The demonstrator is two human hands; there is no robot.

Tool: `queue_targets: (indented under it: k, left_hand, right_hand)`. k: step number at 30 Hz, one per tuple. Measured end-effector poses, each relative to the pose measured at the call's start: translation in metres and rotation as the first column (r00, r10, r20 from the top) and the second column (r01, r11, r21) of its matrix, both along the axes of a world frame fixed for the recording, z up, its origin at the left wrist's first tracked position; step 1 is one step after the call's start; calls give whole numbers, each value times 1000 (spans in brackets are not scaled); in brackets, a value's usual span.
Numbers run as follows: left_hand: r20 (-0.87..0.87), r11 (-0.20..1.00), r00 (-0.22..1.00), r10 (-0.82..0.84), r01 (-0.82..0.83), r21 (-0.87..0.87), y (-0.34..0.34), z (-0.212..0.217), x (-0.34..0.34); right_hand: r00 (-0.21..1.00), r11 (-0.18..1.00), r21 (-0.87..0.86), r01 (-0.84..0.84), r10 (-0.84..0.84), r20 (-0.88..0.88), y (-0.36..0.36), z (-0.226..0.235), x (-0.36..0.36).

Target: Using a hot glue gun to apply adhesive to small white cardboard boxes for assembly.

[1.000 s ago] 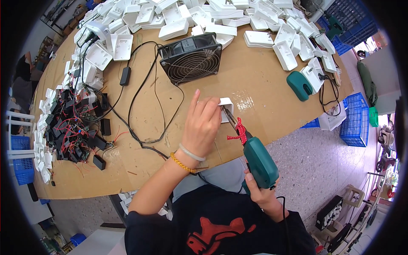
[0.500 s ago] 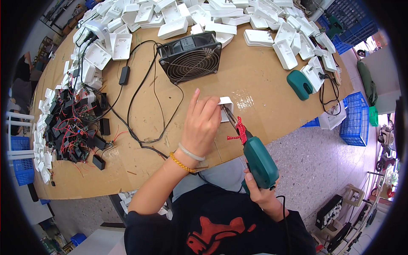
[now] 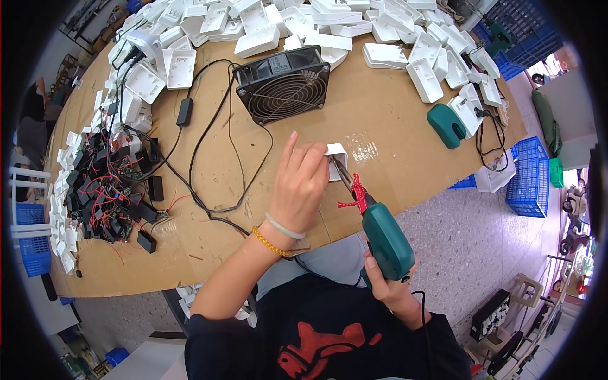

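Note:
Near the front edge of the table, a white plastic case (image 3: 337, 151) stands partly covered by my left hand (image 3: 299, 187). That hand is closed, fingers bent together at the case's inner side, little finger raised; what the fingertips pinch is hidden. My right hand (image 3: 387, 285) grips a green soldering gun (image 3: 389, 244) by its handle, below the table edge. Its narrow metal tip reaches into the case, right beside my left fingertips. A red and white cord (image 3: 360, 196) is tied round the gun's front end.
A black fan (image 3: 284, 88) stands beyond my hands, its cables looping leftward. Many white plastic cases (image 3: 256, 18) are heaped along the far edge. Black modules with red wires (image 3: 111, 190) pile up at left. A green holder (image 3: 446, 126) lies at right; blue crates (image 3: 529, 180) sit beyond the table.

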State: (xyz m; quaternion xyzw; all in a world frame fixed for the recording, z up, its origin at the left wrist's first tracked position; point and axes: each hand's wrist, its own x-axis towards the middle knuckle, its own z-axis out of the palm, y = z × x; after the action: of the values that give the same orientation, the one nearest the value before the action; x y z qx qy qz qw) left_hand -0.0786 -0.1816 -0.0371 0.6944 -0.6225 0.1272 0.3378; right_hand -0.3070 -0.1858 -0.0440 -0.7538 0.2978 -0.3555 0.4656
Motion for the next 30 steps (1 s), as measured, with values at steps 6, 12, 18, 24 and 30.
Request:
queue_targets:
  k: [6, 12, 18, 24, 30]
  left_hand:
    - [6, 1000, 1000, 3, -3, -4, 0, -1, 0]
    - [7, 1000, 1000, 5, -5, 3, 0, -2, 0]
    - [11, 1000, 1000, 1, -2, 10, 0, 0, 0]
    - [-7, 1000, 1000, -1, 1, 3, 0, 0, -1]
    - [-11, 1000, 1000, 5, -5, -18, -1, -1, -1]
  right_hand:
    - [1000, 1000, -29, -10, 11, 9, 1, -3, -2]
    - [1000, 1000, -4, 0, 0, 21, 1, -1, 2]
    - [999, 999, 35, 32, -31, -23, 7, -3, -15]
    - [997, 994, 95, 55, -49, -61, 10, 4, -20]
    - [996, 993, 103, 58, -50, -72, 11, 4, -21]
